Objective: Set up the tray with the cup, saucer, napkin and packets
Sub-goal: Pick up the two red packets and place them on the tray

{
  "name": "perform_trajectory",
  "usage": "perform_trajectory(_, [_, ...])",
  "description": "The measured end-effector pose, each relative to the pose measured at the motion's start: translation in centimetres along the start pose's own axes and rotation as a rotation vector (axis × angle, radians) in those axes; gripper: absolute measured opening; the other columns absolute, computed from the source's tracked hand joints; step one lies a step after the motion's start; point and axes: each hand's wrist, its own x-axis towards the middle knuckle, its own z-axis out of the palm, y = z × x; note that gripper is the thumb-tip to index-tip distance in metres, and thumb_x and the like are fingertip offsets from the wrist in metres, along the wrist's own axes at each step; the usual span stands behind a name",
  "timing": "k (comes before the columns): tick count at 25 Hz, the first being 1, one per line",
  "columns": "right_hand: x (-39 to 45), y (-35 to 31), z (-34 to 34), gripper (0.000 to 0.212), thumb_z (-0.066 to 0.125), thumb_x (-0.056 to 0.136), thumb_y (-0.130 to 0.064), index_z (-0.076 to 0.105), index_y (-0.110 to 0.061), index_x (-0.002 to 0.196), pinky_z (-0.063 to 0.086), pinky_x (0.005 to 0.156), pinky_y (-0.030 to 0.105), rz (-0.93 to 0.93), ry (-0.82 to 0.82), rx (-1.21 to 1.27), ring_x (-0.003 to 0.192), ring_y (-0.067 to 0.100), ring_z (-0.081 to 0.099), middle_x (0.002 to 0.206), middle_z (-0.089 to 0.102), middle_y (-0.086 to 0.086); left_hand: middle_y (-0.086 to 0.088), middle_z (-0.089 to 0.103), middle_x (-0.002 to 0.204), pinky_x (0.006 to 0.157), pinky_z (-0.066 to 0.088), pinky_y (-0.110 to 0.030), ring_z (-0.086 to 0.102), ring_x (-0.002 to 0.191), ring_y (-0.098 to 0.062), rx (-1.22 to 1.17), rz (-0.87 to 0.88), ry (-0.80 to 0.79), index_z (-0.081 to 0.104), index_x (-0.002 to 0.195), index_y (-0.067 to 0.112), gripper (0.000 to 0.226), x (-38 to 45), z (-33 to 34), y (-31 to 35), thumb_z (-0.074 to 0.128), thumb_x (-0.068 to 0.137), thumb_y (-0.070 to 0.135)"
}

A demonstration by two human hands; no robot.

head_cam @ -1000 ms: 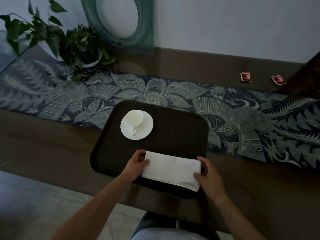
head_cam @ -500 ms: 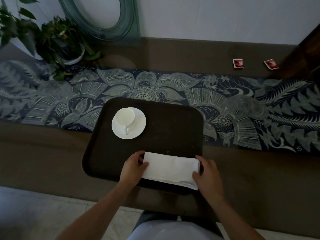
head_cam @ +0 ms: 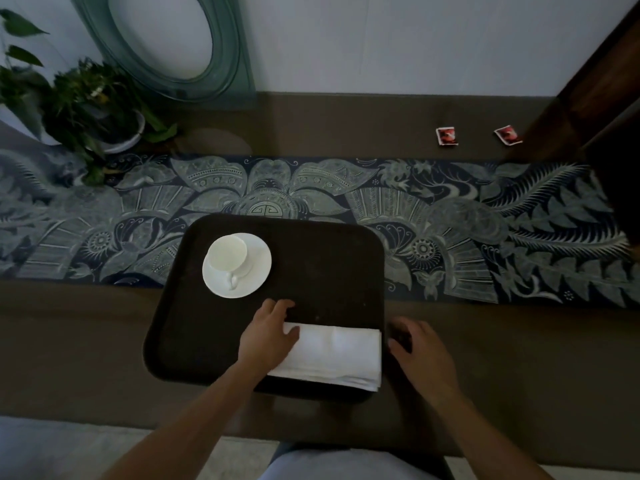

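Note:
A dark rounded tray lies on the table in front of me. A white cup stands on a white saucer in the tray's far left part. A folded white napkin lies flat along the tray's near right edge. My left hand rests flat over the napkin's left end, fingers spread. My right hand hovers just off the tray's right edge, fingers apart, holding nothing and clear of the napkin. Two red packets lie far back on the right of the table.
A patterned blue runner crosses the table under the tray's far edge. A potted plant stands at the back left beside an oval glass frame leaning on the wall. Dark wooden furniture stands at the far right.
My right hand has let go of the napkin and moved off the tray's right edge. The napkin now lies flat on the tray, with my left hand laid over its left end.

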Motion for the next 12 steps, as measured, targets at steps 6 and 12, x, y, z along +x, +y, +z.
perform_trajectory(6, [5.0,4.5,-8.6,0.031,0.046,0.095,-0.046,0.056,-0.031,0.120,0.043,0.096,0.039,-0.079,0.012,-0.429,0.116,0.017,0.050,0.124,0.056,-0.004,0.001,0.047,0.130,0.096,0.043,-0.040,0.049,0.116,-0.019,0.263,0.306,-0.158,0.047,0.131,0.032,0.048,6.6,0.5,12.2,0.055,0.088,0.052])
perform_trajectory(12, [9.8,10.4,-18.3,0.038,0.040,0.095,-0.047,0.055,-0.026,0.123,0.040,0.097,0.043,-0.050,-0.077,-0.552,0.119,0.024,0.050,0.125,0.056,0.001,-0.007,0.045,0.136,0.102,0.035,-0.051,0.043,0.124,-0.030,0.476,0.356,-0.306,0.048,0.134,0.026,0.056,11.1,3.9,24.8,0.046,0.088,0.058])
